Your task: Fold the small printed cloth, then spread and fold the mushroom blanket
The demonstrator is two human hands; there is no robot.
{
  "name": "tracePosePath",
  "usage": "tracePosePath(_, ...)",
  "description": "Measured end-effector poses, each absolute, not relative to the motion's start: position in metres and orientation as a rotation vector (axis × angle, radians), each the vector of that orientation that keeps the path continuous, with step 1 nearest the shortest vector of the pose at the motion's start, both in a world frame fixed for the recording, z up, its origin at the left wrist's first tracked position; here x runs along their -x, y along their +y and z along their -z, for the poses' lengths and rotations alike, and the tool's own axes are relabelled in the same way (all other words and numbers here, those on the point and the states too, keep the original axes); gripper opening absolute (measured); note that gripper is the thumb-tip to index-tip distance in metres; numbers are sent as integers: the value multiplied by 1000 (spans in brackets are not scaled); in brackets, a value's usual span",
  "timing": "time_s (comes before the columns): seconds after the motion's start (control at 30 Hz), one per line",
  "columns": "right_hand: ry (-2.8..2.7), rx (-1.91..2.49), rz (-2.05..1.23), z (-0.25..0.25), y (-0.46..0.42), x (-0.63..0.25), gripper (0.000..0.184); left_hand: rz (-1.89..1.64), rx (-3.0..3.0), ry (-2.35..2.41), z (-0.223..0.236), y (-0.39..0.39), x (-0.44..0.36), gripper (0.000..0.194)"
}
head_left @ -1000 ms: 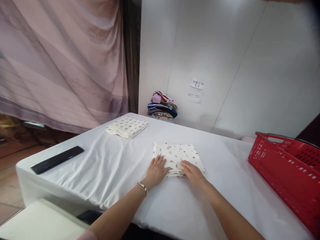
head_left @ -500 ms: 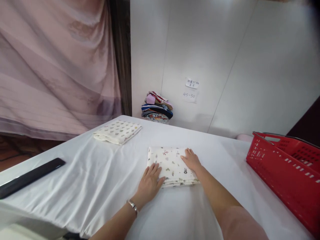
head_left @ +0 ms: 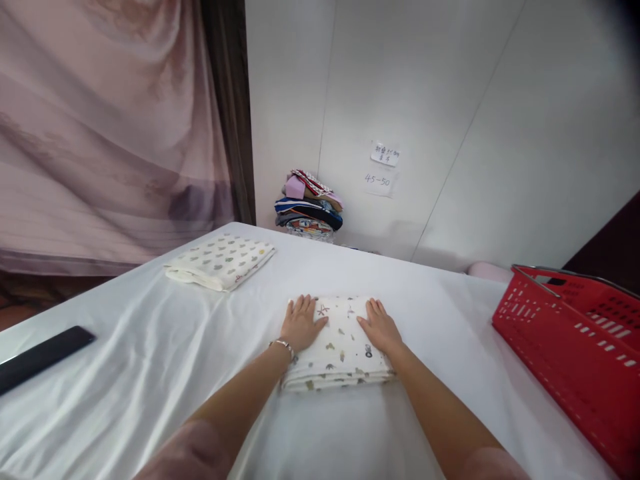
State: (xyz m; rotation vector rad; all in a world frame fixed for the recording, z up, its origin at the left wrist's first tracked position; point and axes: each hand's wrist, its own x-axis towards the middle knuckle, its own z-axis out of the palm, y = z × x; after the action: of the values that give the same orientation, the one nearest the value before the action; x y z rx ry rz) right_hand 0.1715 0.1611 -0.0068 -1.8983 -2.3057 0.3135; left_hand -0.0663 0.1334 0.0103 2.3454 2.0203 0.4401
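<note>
A folded white cloth (head_left: 343,347) with small printed figures lies on the white-covered table (head_left: 430,320) in front of me. My left hand (head_left: 303,323) rests flat on its left side near the far corner, fingers stretched out. On the far right corner lies my right hand (head_left: 381,325), its palm down and its thumb pointing inward. Both hands are open and press on the top layer. Several folded layers show along the cloth's near edge. A bracelet (head_left: 284,347) circles my left wrist.
Another folded white cloth (head_left: 220,261) with grey prints lies at the back left. A long black object (head_left: 45,357) is at the left. The red basket (head_left: 565,353) stands along the right side. Behind the table is a pile of folded fabrics (head_left: 309,205) by the wall.
My left hand has slid from the near left part of the cloth to its far left corner. My right hand has gone from the near edge to the far right corner.
</note>
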Motion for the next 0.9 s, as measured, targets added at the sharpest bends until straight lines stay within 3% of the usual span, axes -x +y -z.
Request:
tracePosePath(0.17, -2328, 1953, -248, -8, 161, -156, 68, -438, -2350, 2021, 14, 138, 74, 65)
tracePosePath(0.3, -2473, 1642, -145, -19, 163, -124, 71, -454, -2381, 2027, 14, 137, 74, 66)
tracePosePath(0.6, -2585, 1507, -324, -1, 162, -109, 73, -454, -2432, 2040, 16, 139, 75, 67)
tracePosePath(0.9, -2605, 1539, -431, -14, 164, -108, 70, -444, -2415, 2052, 16, 141, 74, 66)
